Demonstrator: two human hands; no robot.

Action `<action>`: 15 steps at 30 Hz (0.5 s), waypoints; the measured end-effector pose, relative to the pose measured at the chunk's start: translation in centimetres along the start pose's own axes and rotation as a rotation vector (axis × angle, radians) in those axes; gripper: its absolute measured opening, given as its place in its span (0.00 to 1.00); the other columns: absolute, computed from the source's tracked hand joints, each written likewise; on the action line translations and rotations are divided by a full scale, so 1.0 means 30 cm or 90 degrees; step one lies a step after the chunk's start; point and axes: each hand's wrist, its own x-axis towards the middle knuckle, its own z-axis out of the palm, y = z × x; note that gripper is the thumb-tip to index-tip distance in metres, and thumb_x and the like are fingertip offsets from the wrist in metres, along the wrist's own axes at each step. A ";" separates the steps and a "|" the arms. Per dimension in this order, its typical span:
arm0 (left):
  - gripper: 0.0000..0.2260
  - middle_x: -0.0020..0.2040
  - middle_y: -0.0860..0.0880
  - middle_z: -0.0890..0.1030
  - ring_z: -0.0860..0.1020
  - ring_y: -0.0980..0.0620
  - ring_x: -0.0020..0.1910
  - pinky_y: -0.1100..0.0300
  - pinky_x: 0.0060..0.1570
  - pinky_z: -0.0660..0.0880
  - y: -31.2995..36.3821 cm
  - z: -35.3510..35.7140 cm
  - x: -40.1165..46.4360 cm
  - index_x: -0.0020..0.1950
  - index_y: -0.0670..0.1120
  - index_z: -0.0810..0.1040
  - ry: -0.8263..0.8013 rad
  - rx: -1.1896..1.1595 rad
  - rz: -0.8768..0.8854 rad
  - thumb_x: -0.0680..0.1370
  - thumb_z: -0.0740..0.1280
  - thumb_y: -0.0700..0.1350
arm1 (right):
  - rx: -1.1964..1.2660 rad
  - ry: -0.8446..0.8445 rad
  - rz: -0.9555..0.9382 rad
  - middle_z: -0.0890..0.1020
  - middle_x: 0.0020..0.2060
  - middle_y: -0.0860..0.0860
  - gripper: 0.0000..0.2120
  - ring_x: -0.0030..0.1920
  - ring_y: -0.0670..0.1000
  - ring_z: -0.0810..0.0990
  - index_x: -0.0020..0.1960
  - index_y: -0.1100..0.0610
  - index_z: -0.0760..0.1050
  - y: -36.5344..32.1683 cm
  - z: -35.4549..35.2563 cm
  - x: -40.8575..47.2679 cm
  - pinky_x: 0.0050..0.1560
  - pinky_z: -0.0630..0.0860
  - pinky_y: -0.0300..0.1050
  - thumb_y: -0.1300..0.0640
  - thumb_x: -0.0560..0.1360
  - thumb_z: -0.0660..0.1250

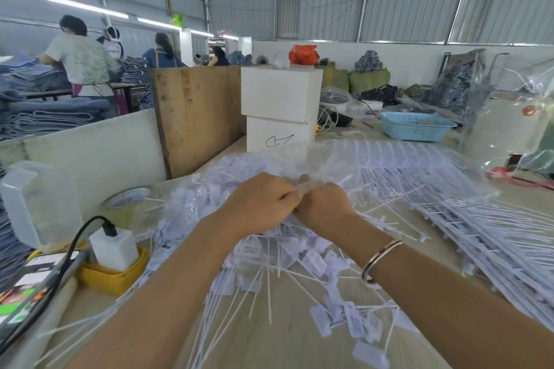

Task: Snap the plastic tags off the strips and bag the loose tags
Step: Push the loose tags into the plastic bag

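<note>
Mid-job: left hand (263, 204) and right hand (325, 207) both curled on one strip (310, 184) over the table (287, 335), loose tags (302, 266) heaped beneath, big stack of unsnapped strips (449, 189) right, bagging looks not finished.

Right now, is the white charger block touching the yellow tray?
Touching. The head view shows the white charger block sitting in the yellow tray, its base down inside the rim.
</note>
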 end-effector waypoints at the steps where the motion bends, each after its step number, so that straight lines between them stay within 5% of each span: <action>1: 0.22 0.20 0.52 0.64 0.63 0.55 0.22 0.51 0.32 0.66 -0.021 -0.011 -0.008 0.26 0.46 0.68 -0.001 -0.012 -0.009 0.80 0.61 0.47 | 0.003 -0.035 0.008 0.75 0.61 0.55 0.14 0.56 0.57 0.77 0.61 0.55 0.74 0.011 0.006 0.006 0.51 0.68 0.47 0.55 0.79 0.55; 4: 0.18 0.19 0.53 0.64 0.61 0.56 0.21 0.58 0.28 0.64 -0.084 -0.043 -0.047 0.33 0.43 0.76 -0.003 -0.023 -0.024 0.80 0.61 0.51 | 0.057 -0.052 0.053 0.74 0.65 0.53 0.21 0.62 0.57 0.72 0.69 0.46 0.66 0.062 0.032 -0.011 0.63 0.64 0.52 0.47 0.76 0.60; 6: 0.10 0.24 0.54 0.67 0.65 0.57 0.23 0.64 0.29 0.64 -0.101 -0.054 -0.077 0.49 0.58 0.82 -0.013 0.009 -0.033 0.79 0.62 0.55 | 0.138 -0.094 0.052 0.65 0.71 0.54 0.35 0.70 0.57 0.62 0.75 0.42 0.52 0.089 0.027 -0.035 0.67 0.57 0.54 0.41 0.72 0.64; 9: 0.19 0.36 0.58 0.75 0.73 0.60 0.35 0.63 0.39 0.71 -0.107 -0.058 -0.119 0.67 0.64 0.69 0.002 0.108 -0.015 0.76 0.63 0.60 | 0.273 -0.182 0.034 0.48 0.77 0.52 0.46 0.76 0.53 0.46 0.77 0.43 0.42 0.120 -0.039 -0.077 0.72 0.45 0.54 0.38 0.70 0.67; 12: 0.25 0.48 0.60 0.78 0.75 0.58 0.50 0.57 0.55 0.68 -0.097 -0.058 -0.175 0.68 0.60 0.71 0.055 0.179 0.040 0.73 0.58 0.65 | 0.396 -0.141 0.054 0.60 0.75 0.50 0.30 0.74 0.51 0.59 0.73 0.47 0.63 0.164 -0.102 -0.123 0.72 0.54 0.49 0.43 0.74 0.67; 15: 0.24 0.60 0.53 0.76 0.72 0.49 0.61 0.48 0.62 0.64 -0.120 -0.055 -0.241 0.66 0.55 0.75 0.168 0.194 0.058 0.72 0.62 0.61 | 0.458 0.018 0.163 0.82 0.54 0.51 0.09 0.44 0.46 0.79 0.50 0.51 0.82 0.221 -0.131 -0.166 0.47 0.76 0.43 0.53 0.78 0.63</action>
